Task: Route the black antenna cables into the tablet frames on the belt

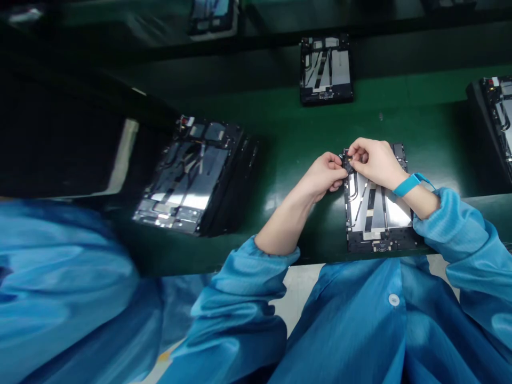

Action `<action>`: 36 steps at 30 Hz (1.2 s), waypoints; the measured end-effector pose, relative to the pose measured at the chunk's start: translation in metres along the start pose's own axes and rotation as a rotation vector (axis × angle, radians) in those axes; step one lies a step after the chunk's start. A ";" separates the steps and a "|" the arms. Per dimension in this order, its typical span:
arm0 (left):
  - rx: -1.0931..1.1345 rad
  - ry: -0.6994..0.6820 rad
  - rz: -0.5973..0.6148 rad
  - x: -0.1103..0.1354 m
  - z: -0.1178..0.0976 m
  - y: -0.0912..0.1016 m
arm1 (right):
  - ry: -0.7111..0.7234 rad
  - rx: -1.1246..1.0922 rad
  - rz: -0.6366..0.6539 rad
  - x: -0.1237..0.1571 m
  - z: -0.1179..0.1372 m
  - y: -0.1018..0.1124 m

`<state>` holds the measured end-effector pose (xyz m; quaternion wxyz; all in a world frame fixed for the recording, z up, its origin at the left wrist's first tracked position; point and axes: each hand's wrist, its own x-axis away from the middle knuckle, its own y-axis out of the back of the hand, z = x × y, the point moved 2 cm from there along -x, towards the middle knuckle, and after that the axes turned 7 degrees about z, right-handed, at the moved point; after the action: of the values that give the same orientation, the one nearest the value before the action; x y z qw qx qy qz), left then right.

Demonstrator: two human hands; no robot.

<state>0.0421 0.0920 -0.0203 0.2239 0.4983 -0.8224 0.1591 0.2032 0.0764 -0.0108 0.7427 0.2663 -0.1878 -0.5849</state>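
Fingers (338,174) on the left hand (323,175) are curled in, tips right at the upper left corner of an opened-up, tablet-like device (370,210); can't tell if they're pinching anything. That forearm slants up and rightward out of a scrunched blue sleeve (248,290). Right hand (376,162) reaches over the device's top, thumb and index bent toward the same corner, grip too tiny to make out. Device itself lies on the green table (400,120) near the front edge: silvery panel, black border, dark strips running down it, little circuit bits along the bottom.
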 end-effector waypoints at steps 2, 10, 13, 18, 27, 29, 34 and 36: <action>0.024 -0.020 0.002 -0.003 0.002 0.001 | -0.029 -0.004 0.005 0.002 0.000 0.001; 0.006 -0.056 0.014 -0.003 0.009 0.000 | -0.022 0.145 0.033 0.001 -0.004 -0.004; 0.004 -0.036 -0.038 -0.005 0.008 -0.006 | 0.054 0.237 -0.099 0.013 -0.006 0.004; -0.155 0.008 -0.127 0.001 0.009 -0.008 | -0.068 0.260 -0.363 0.071 -0.026 0.022; -0.425 -0.385 -0.119 0.044 0.038 -0.014 | -0.220 -0.093 -0.279 0.135 -0.017 -0.018; -0.261 -0.430 -0.126 0.046 0.029 0.003 | -0.159 -0.148 -0.262 0.127 -0.001 -0.025; -0.162 -0.400 -0.281 0.074 -0.036 0.108 | 0.065 -0.302 -0.070 0.090 0.012 -0.021; -0.204 -0.353 -0.421 0.092 -0.064 0.163 | 0.071 -0.246 -0.030 0.077 0.000 -0.015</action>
<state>-0.1269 0.1275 0.0763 0.1546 0.6529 -0.7388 -0.0634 0.2106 -0.0012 -0.0221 0.7672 0.1964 -0.0844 -0.6048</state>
